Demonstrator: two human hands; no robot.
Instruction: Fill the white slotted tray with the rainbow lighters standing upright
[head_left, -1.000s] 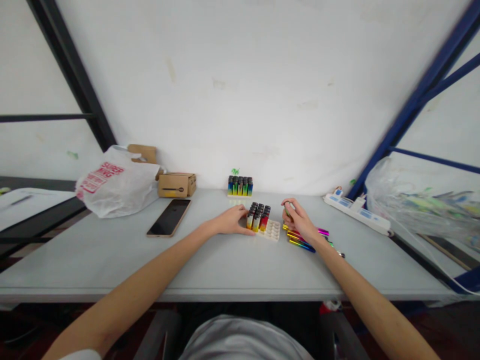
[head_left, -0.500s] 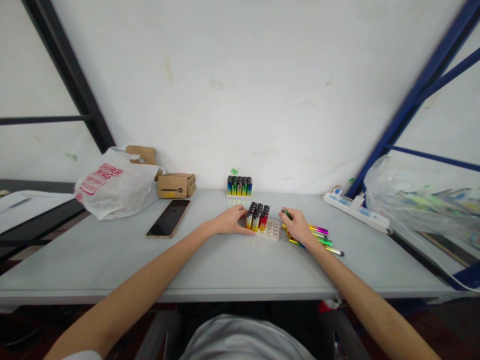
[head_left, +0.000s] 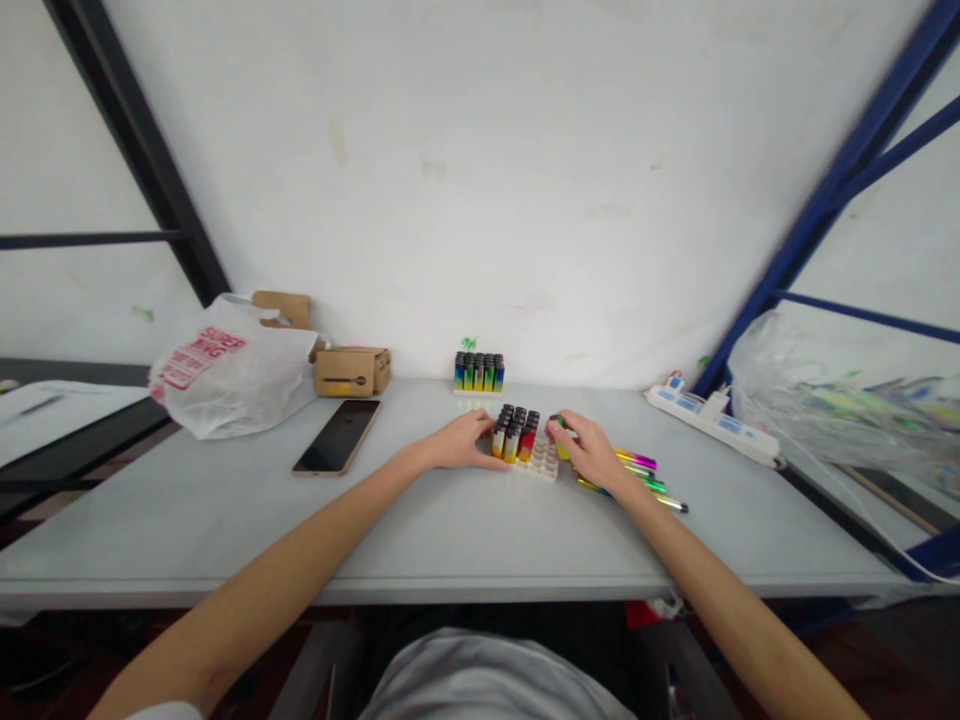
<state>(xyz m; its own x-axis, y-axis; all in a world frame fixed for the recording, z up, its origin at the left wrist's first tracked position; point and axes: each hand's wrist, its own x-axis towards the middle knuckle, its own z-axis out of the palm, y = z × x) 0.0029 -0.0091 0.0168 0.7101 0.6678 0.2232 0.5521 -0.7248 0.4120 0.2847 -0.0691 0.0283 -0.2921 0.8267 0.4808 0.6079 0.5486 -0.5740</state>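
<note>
A white tray (head_left: 546,462) with small slots stands mid-table. Upright lighters (head_left: 512,440) with black tops and yellow, white and red bodies fill its left part, while slots on its right side show bare. My left hand (head_left: 466,442) curves round the tray's left end, thumb in front and fingers behind. Just right of the tray, my right hand (head_left: 591,448) is closed on a lighter (head_left: 562,452), with green and yellow showing; the fingers partly cover it. Several shiny coloured lighters (head_left: 654,486) lie beneath and beyond my right hand.
Behind, a second rack of blue-green lighters (head_left: 478,373) stands near the wall. Leftward are a phone (head_left: 337,437), a cardboard box (head_left: 352,371) and a white plastic bag (head_left: 240,365). A power strip (head_left: 712,425) lies at right, beside a clear plastic bag (head_left: 832,390).
My right hand has moved slightly left, bringing its lighter to the tray's right edge and tilting it more upright. The left hand and the tray have stayed put.
</note>
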